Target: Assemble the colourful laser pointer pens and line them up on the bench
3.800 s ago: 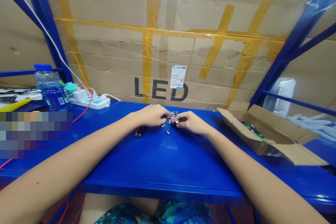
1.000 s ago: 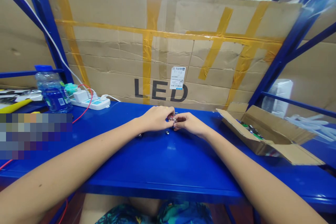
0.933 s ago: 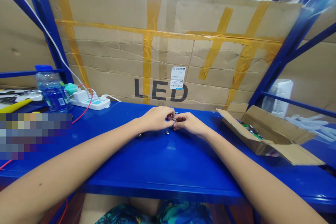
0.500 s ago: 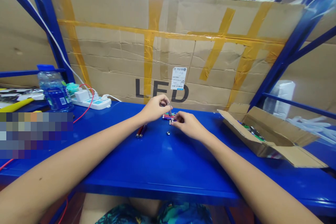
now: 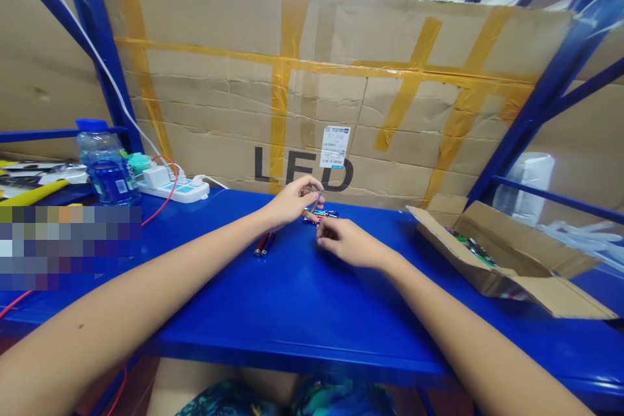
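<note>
Slim grey tube [image 5: 316,201] is resting pinched in the fingertips of the left hand [image 5: 294,198], its long axis tilting, upper end leaning right. It is lying far and left of the right hand [image 5: 344,242], whose fingers are forming a loose curl; I cannot tell whether they are gripping anything. Coloured tubes [image 5: 330,214] are lying just beyond, on the blue table [image 5: 292,302].

Black "LED" lettering [image 5: 291,164] on the cardboard [image 5: 214,110], white label [image 5: 335,145] overlapping the D, fine print unreadable

Both arms [image 5: 175,276] outstretched, fingers [image 5: 328,243] bent
</note>
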